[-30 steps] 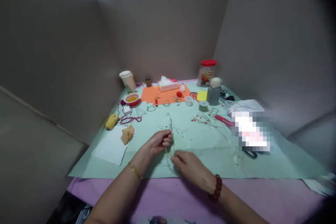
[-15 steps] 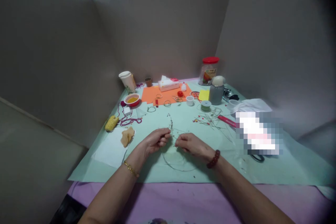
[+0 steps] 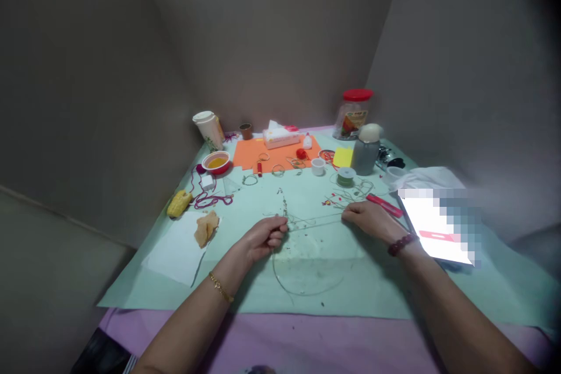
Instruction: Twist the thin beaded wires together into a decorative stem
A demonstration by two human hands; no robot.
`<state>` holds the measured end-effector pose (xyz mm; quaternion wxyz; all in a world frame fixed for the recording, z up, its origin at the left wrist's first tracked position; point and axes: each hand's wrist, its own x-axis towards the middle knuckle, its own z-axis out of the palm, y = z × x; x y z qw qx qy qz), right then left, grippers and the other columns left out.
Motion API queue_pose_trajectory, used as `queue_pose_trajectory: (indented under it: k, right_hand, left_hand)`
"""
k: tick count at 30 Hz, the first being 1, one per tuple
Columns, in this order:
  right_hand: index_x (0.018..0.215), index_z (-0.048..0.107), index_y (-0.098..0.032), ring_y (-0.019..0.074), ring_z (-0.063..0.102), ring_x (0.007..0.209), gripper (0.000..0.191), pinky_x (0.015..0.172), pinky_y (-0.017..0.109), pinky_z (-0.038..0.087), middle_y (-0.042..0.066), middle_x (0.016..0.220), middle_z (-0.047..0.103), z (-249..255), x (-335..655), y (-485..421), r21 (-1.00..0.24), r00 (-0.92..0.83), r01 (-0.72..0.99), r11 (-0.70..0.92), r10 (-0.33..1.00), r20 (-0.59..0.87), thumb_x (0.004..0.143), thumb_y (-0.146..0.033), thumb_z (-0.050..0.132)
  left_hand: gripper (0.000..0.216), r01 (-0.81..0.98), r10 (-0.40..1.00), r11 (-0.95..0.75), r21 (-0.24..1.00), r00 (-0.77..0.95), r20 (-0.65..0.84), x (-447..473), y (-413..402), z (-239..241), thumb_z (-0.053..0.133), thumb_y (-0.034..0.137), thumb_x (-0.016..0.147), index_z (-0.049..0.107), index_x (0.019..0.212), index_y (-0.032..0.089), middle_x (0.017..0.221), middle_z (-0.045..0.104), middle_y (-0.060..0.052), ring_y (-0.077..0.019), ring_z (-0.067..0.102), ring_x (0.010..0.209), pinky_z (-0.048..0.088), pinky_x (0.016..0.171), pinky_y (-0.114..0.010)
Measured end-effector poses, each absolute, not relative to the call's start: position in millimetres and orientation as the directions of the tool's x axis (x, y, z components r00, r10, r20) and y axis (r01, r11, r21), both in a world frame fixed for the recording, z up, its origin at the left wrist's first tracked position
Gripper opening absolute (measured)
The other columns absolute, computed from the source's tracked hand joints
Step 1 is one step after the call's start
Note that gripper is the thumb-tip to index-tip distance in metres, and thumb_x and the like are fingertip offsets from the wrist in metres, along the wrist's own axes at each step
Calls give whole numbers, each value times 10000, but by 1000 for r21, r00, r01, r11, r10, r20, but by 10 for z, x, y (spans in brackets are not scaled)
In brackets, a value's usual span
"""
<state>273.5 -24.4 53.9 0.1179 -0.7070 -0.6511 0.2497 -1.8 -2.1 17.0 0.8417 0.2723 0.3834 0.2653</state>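
My left hand [image 3: 265, 238] is closed in a pinch near the middle of the mat, gripping a thin greenish cord [image 3: 315, 225]. A short knotted or beaded length [image 3: 284, 205] of it sticks up past the fingertips; its detail is too small to make out. Off to the right, my right hand [image 3: 366, 219] pinches the far ends of the cord, and two strands run nearly straight between both hands. A long loose loop of the same cord [image 3: 302, 294] curves over the mat below the left hand.
A cord spool [image 3: 346, 177], cut cord pieces [image 3: 346, 198] and a red-handled tool [image 3: 384, 205] lie near my right hand, beside a lit tablet [image 3: 432, 228]. At left are crackers [image 3: 205, 228], yellow corn [image 3: 179, 204] and purple cord [image 3: 213, 201]. A flask [image 3: 367, 155] stands behind.
My right hand has moved right and slightly up, away from the left hand, drawing the strands out straight. The left hand stays almost in place. The camera view has shifted slightly.
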Motion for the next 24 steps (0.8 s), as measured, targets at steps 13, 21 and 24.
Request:
queue_pose_trajectory:
  k: [13,21,24]
  right_hand:
    - [960,615,-173,152,570,638,198,626,244,375,35,701,651,444,1588,-323,-772,-156,634,30,984,-90,852,-236,461]
    - [703,552,-181,99,460,484,188,522,219,331,-23,546,569,367,1709,-172,-851,-276,522,-56,933,-231,836,-267,451]
    - [664,525,-184,93,438,487,160,522,216,316,-36,531,545,303,1726,-134,-856,-294,515,-35,931,-215,804,-230,463]
  left_hand:
    - [318,-118,749,556,823,501,-434,101,-44,155,718,341,698,475,758,143,640,461,57,14,216,416,93,384,-161]
    - [324,-2,783,468,884,463,-414,114,-31,184,660,429,746,481,827,172,625,474,61,-10,234,416,104,410,-182]
    - [301,143,793,372,917,464,-395,50,17,198,613,444,773,504,831,169,605,500,50,-29,257,418,154,421,-194]
